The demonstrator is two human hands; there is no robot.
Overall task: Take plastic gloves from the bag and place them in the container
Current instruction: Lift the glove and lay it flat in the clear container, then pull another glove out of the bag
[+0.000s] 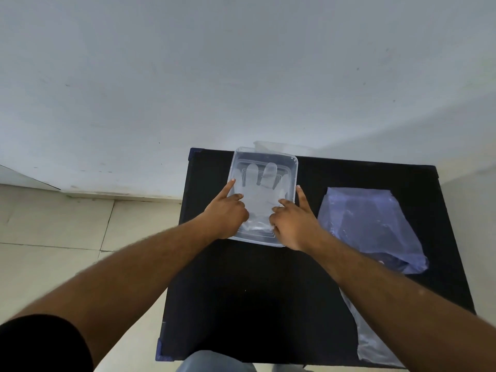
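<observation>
A clear plastic glove (pixel 259 194) lies flat inside the shallow clear container (pixel 291 163) at the centre of the frame, its finger shapes pointing toward the top of the picture. Both hands are down in the container at its lower end. The left hand (pixel 226 214) has its forefinger stretched to the container's left rim and its thumb on the glove; the right hand (pixel 294 224) mirrors it, forefinger at the right rim, thumb on the glove. Neither hand is closed round anything: the fingers are spread and pressing, apparently to flatten the glove and steady the container. Whether more than one glove lies there cannot be told. The container sits on a black table (pixel 241 291). To the right of the frame, apart from the container, lies the crumpled bluish bag (pixel 370 226), untouched; a further clear plastic sheet (pixel 375 345) lies at lower right, partly under the right forearm.
</observation>
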